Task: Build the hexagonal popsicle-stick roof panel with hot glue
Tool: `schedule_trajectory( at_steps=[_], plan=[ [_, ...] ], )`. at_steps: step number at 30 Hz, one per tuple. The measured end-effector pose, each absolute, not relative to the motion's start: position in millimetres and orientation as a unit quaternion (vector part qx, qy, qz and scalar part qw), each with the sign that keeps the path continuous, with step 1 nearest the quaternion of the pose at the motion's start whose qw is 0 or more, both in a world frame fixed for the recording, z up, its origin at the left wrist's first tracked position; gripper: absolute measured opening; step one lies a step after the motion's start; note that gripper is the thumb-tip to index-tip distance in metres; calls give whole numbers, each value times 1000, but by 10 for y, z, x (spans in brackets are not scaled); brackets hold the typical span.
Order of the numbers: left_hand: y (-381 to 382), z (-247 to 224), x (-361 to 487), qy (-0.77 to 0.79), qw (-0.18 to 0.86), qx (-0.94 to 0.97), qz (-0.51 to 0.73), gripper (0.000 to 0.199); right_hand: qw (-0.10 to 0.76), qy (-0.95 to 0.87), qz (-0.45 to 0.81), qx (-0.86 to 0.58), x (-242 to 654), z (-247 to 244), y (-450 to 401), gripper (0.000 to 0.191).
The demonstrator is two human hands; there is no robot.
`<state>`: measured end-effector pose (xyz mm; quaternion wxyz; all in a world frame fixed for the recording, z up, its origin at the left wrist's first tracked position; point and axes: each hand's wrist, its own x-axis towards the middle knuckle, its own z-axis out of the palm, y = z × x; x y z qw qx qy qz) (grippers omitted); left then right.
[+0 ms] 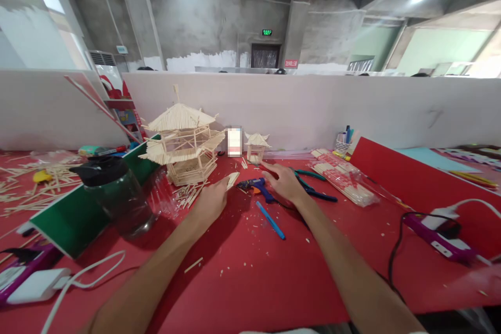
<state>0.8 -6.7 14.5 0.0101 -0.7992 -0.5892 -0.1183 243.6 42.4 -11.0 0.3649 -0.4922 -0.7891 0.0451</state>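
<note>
My left hand (211,199) is closed on a small panel of pale wooden sticks (233,180), which pokes out past its fingertips. My right hand (285,182) is open, its index finger stretched toward the base of a small stick pavilion (257,147); whether they touch, I cannot tell. Between the hands lies a blue glue gun (261,188) with its nozzle pointing left. A light-blue pen (271,220) rests nearer to me. Green-handled pliers (309,175) and dark-blue-handled pliers (319,195) lie right of my right hand. Beyond my left hand stands a larger two-roofed stick pavilion (183,141).
A dark-lidded water bottle (117,198) stands at left by a green board (74,227). Loose sticks (190,195) lie below the large pavilion. Bagged sticks (344,177), a red board (415,180) and a purple power strip (440,237) are at right. A white partition (305,109) closes the back.
</note>
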Motion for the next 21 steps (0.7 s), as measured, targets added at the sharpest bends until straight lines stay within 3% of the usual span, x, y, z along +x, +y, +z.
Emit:
schedule_trajectory(
  at_steps=[5, 16, 21],
  plan=[
    [12, 88, -46, -587, 12, -797, -145, 53, 370, -837, 102, -389, 2218, -82, 258, 41],
    [-31, 109, -19, -583, -4, -799, -150, 49, 244, -771, 24, -587, 2391, -233, 491, 37],
    [-65, 113, 5, -561, -12, -806, -187, 50, 378, -766, 45, -519, 2501, -110, 439, 40]
  ],
)
